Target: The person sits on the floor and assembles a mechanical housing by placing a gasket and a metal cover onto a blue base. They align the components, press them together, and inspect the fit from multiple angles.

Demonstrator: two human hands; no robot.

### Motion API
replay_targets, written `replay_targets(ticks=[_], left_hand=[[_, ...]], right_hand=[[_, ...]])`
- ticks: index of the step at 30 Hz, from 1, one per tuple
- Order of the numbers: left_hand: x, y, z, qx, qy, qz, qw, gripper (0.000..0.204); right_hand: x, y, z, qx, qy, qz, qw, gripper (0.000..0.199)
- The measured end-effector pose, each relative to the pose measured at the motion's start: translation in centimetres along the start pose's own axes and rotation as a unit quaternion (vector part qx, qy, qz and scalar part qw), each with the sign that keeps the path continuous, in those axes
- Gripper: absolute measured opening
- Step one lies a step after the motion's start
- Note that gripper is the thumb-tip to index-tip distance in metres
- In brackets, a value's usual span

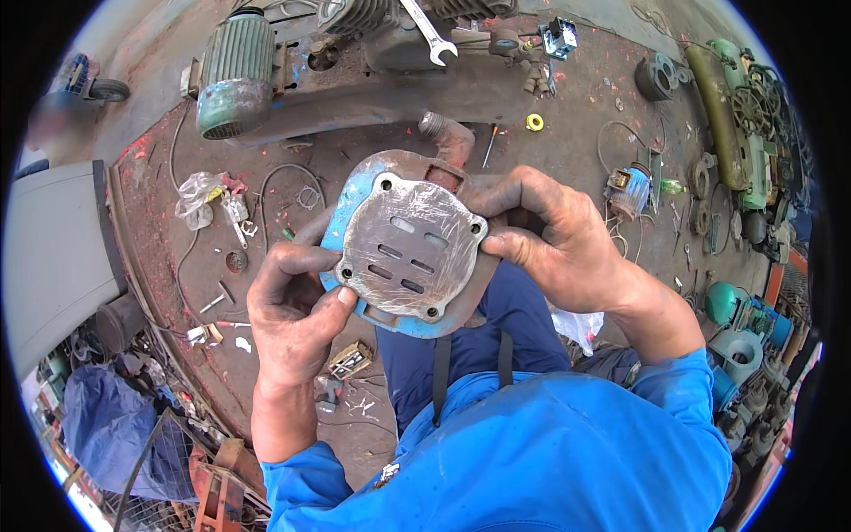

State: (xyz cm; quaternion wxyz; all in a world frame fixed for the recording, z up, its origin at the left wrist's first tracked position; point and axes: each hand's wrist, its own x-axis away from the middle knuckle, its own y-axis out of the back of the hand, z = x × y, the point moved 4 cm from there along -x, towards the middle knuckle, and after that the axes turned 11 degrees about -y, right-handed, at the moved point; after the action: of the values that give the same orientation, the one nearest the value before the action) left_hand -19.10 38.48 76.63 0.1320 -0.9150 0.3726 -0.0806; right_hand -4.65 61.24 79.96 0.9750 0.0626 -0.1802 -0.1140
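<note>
Both hands hold up a blue-painted cast compressor head (pixel 401 321) with a squarish bare-metal valve plate (pixel 409 248) lying on its face. The plate has corner bolt holes and several oblong slots in its middle. My left hand (pixel 291 312) grips the lower left edge, thumb pressed on the plate's corner. My right hand (pixel 560 238) holds the right side, fingers curled over the plate's upper right corner. Both hands are grimy. The head's rusty pipe stub (pixel 446 135) sticks out behind.
Below lies a rusty red work floor (pixel 177 222) strewn with bolts, wire and small parts. A green electric motor (pixel 234 73) and a spanner (pixel 429 35) sit at the top. Green machine parts (pixel 745 133) crowd the right edge. A grey bin (pixel 53 248) stands left.
</note>
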Motion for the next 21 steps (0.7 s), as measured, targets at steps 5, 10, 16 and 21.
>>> replay_targets(ticks=[5, 10, 16, 21], left_hand=[[0.6, -0.2, -10.2, 0.017, -0.025, 0.006, 1.000, 0.033], [0.9, 1.0, -17.2, 0.022, -0.012, -0.024, 0.999, 0.033], [2.7, 2.4, -21.2, 0.008, -0.051, -0.016, 0.999, 0.032], [2.3, 1.4, -23.0, 0.041, -0.057, -0.002, 0.998, 0.032]], right_hand=[[1.8, -0.7, 10.2, 0.004, 0.028, -0.012, 1.000, 0.030], [2.2, -2.0, 17.5, -0.046, -0.005, 0.017, 0.999, 0.029], [3.6, -5.5, 22.3, -0.062, -0.069, -0.060, 0.994, 0.028], [3.4, -6.5, 22.8, -0.088, -0.054, -0.117, 0.988, 0.039]])
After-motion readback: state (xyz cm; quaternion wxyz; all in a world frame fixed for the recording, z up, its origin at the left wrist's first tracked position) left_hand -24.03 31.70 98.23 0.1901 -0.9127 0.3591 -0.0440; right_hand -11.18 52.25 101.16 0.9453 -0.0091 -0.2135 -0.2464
